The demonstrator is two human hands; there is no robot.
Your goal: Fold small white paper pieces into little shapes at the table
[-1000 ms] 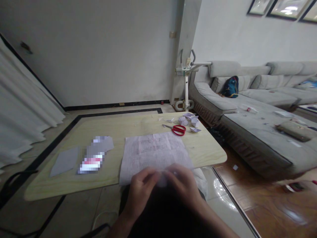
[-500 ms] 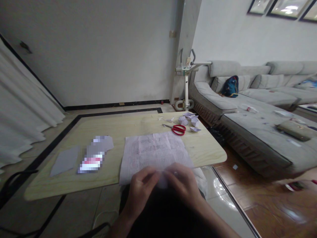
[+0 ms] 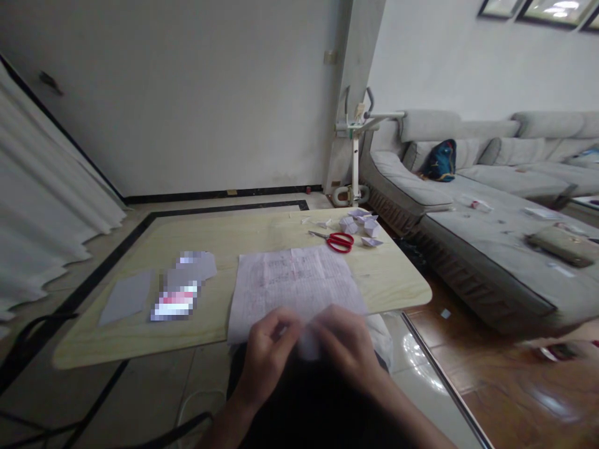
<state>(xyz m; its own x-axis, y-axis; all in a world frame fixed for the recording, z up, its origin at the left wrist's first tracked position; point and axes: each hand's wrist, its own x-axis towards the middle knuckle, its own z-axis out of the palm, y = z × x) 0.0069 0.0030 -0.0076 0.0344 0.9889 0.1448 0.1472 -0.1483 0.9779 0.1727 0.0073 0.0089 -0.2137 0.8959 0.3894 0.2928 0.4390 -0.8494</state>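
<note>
My left hand [image 3: 266, 355] and my right hand [image 3: 344, 346] meet at the near edge of the table, fingers pinched together on a small white piece of paper [image 3: 309, 342] between them. Just beyond them a large sheet of lined paper [image 3: 294, 284] with writing lies flat on the light wooden table [image 3: 224, 234]. Red-handled scissors [image 3: 337, 241] lie farther back on the right, next to several small folded paper pieces [image 3: 362, 226].
A grey sheet [image 3: 126, 296] and blurred papers [image 3: 180, 293] lie at the table's left. A grey sofa [image 3: 491, 218] with a blue bag [image 3: 440, 161] fills the right side. A white stand [image 3: 354, 156] is by the pillar, curtains [image 3: 42, 206] at the left.
My hands stay pinched on the small paper with only slight finger motion. The view has shifted a little, so the table and sofa sit slightly higher and to the right.
</note>
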